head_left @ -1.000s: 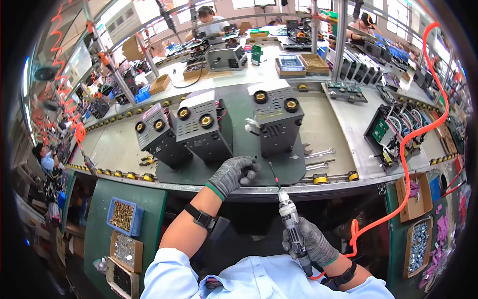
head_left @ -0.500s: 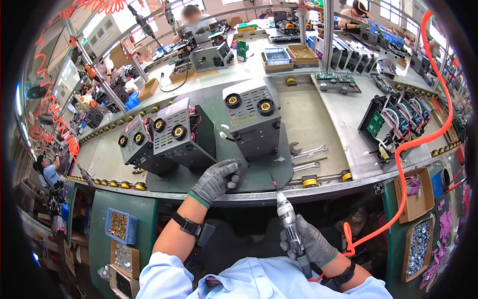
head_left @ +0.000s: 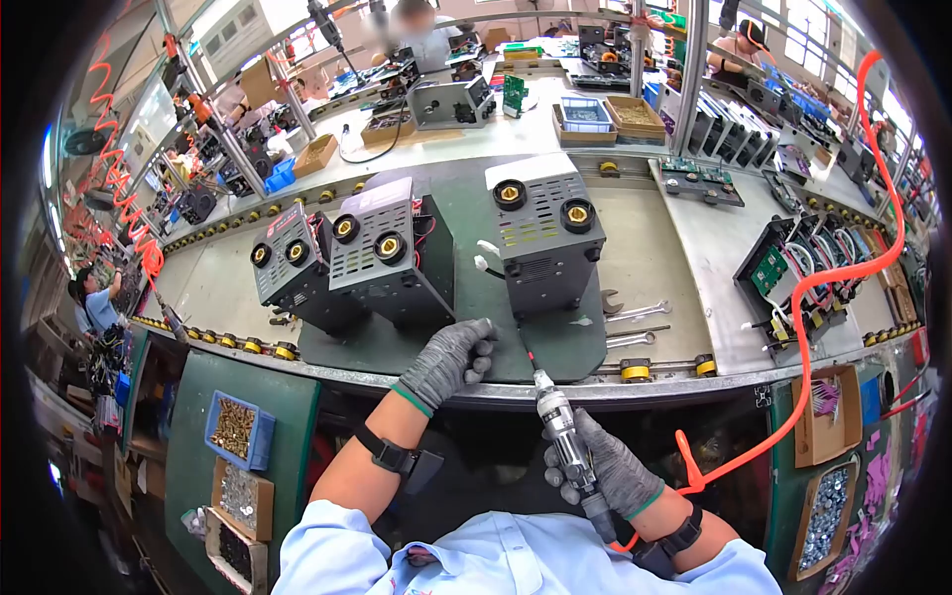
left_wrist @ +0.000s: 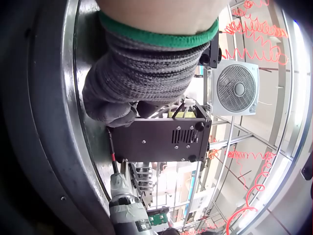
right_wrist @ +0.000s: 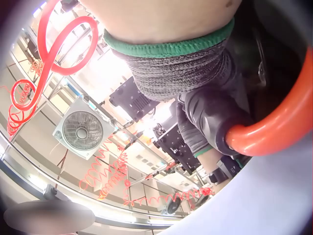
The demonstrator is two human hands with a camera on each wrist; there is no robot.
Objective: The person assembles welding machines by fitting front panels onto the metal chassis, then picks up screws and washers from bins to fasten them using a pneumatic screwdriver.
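Note:
My gloved right hand (head_left: 613, 468) grips a power screwdriver (head_left: 561, 428), joined to an orange hose (head_left: 746, 454). The long bit (head_left: 530, 355) points forward, its tip close to the lower front edge of a dark metal machine case (head_left: 548, 248) with two round brass-centred sockets on top. My gloved left hand (head_left: 444, 365) is just left of that edge with fingers bent, and I cannot tell whether they pinch something small. In the left wrist view, the bit tip lies near the left fingertips (left_wrist: 117, 115). The right wrist view shows the hose beside the right glove (right_wrist: 181, 73).
Two similar cases (head_left: 387, 253) stand to the left on the green board (head_left: 471, 288). Wrenches (head_left: 640, 311) lie to the right, before an open wired unit (head_left: 798, 268). Bins of brass parts (head_left: 238, 431) and silver parts (head_left: 825, 516) flank me. A metal rail (head_left: 694, 382) edges the bench.
The right hand has brought the screwdriver forward and left, so its bit is closer to the case and left hand. The left hand stays near the case's base. The head view has shifted slightly.

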